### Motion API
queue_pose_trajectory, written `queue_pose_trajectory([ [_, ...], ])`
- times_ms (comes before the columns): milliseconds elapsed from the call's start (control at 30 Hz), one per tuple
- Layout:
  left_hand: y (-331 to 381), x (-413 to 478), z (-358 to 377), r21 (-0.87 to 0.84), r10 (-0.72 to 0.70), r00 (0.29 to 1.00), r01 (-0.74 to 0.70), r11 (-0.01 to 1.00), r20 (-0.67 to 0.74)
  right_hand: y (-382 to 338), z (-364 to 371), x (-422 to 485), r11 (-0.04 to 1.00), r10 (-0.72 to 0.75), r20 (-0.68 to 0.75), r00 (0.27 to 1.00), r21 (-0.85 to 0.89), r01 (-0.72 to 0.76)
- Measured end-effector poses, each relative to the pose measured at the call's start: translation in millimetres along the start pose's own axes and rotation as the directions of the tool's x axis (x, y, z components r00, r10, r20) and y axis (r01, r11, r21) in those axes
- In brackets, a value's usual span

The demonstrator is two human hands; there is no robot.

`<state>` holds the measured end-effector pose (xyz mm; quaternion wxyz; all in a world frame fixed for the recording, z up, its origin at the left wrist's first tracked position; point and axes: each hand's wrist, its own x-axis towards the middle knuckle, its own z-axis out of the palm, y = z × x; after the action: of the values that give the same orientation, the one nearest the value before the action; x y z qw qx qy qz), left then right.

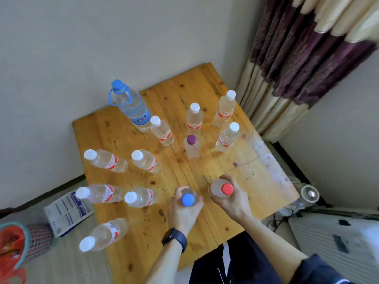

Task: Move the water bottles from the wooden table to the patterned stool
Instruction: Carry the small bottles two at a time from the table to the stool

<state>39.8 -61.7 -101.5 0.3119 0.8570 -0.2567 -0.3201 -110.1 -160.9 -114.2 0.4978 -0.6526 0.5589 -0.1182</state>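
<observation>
Wooden tabletop (pixel 205 89) in the room's corner carries upright bottles (pixel 193 119) of clear water, mostly white-capped. I see the left hand (pixel 182 214) curled round a small blue-capped bottle (pixel 189 199) and the right hand (pixel 235 200) round a red-capped bottle (pixel 223 189), side by side over its near part.

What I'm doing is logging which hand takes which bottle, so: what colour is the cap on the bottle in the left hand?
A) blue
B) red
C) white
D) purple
A: the left hand, the one with the watch on its wrist, grips the bottle with the blue cap, while the red-capped bottle is in the right hand.
</observation>
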Motion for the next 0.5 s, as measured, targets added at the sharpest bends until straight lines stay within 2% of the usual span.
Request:
queue_pose_trajectory([
  [133, 17, -2, -6, 0.167, 0.079, 0.972, -0.117, 0.979, 0.222, 20, -25, -42, 0.996, 0.073, -0.127, 0.989, 0.060, -0.066],
  [267, 40, -27, 22, 0.222, 0.192, 0.876, -0.315, 0.923, 0.442, 57, -62, -110, 0.971, 0.219, -0.274, 0.936, 0.153, -0.183],
  [367, 66, -63, 64, 0.185, 0.305, 0.724, -0.511, 0.839, 0.618, 89, -86, -170, 0.927, 0.365, -0.411, 0.835, 0.246, -0.284],
  [500, 102, -135, 131, 0.086, 0.394, 0.434, -0.753, 0.652, 0.810, 126, -110, -262, 0.843, 0.535, -0.588, 0.607, 0.424, -0.332],
])
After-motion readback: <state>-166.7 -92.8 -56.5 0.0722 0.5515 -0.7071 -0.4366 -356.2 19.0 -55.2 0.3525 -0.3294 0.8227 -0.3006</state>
